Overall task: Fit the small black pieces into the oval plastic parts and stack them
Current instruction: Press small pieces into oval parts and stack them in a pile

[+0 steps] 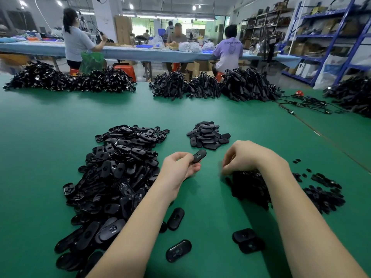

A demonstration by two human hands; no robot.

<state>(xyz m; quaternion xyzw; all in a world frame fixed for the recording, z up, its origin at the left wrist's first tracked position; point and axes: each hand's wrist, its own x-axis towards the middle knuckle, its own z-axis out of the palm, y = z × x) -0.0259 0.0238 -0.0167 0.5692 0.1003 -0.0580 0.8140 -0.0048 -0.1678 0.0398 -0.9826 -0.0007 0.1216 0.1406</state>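
Left hand (179, 167) pinches an oval part (199, 155) — right hand's (244, 157) blurred fingers curl, grip unclear.

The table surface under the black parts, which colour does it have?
Green: the table surface is plain dark green, without pattern. The head view shows it clearly.

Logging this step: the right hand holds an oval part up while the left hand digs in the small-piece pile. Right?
Sides swapped. The head view shows the left hand holding the oval part, while the right hand digs in the small-piece pile.
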